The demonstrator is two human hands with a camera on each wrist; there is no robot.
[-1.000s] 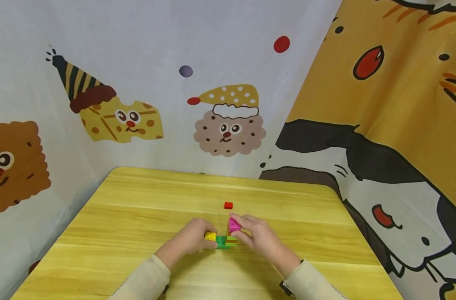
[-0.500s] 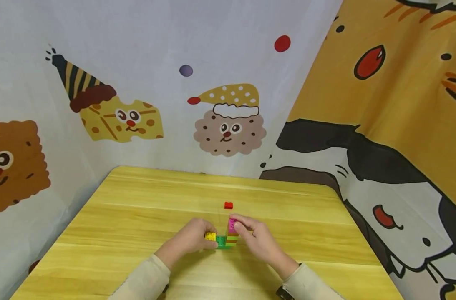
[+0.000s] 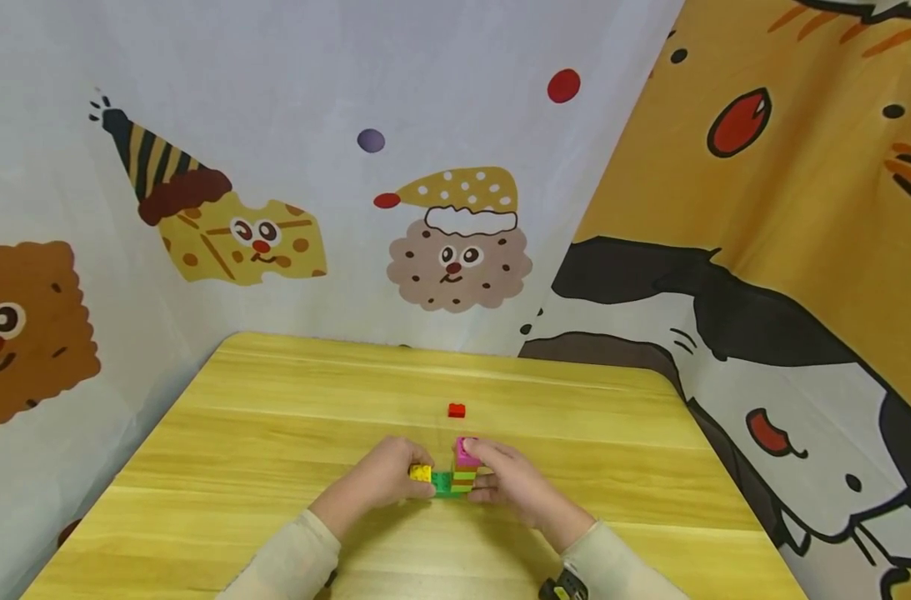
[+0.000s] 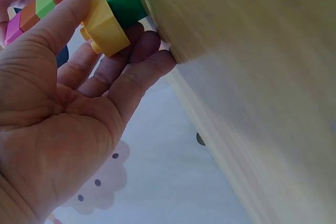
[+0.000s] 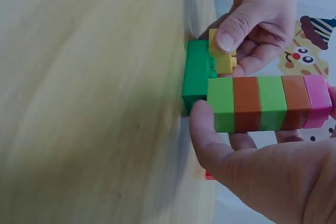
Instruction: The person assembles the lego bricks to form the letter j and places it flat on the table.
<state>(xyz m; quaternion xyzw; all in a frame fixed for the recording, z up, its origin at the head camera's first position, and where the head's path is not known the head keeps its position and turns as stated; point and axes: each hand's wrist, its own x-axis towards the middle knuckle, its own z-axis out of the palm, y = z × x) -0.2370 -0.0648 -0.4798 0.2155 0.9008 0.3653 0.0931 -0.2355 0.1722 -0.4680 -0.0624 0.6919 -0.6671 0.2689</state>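
Note:
A toy brick tower, light green and orange-brown in turn with a pink brick on top, rises from the right end of a green brick. On the green brick's left end sits a yellow brick, its studs facing up. My left hand pinches the yellow brick between thumb and fingers. With my right hand I hold the tower: one fingertip lies on the pink brick's top, the thumb is low by the green brick, and other fingers are behind, partly hidden in the right wrist view.
A small red brick lies on the wooden table beyond the tower. Cartoon-printed curtains stand along the table's back, left and right edges.
The pink brick has come down onto the tower's top from slightly tilted in my right hand. My right fingers have shifted lower along the tower's side. My left hand has stayed put.

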